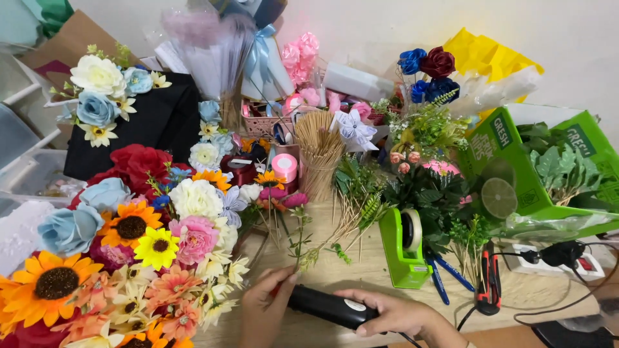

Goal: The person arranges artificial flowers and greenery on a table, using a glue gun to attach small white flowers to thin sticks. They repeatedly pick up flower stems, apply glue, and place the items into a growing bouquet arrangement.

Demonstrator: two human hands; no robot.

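Observation:
My right hand (403, 317) grips a black glue gun (330, 307) lying almost level at the bottom of the view, its nozzle pointing left. My left hand (265, 304) pinches the lower end of a thin green stem (298, 241) right at the nozzle; the stem rises toward pink blossoms (284, 196). Both hands hover over the wooden table (374, 293).
A heap of artificial flowers (129, 245) fills the left side. A green tape dispenser (405, 241), blue pens (445, 274) and a red-black tool (490, 280) lie to the right. Behind stand a bundle of wooden sticks (319, 145), a green box of leaves (548, 167) and a power strip (567, 261).

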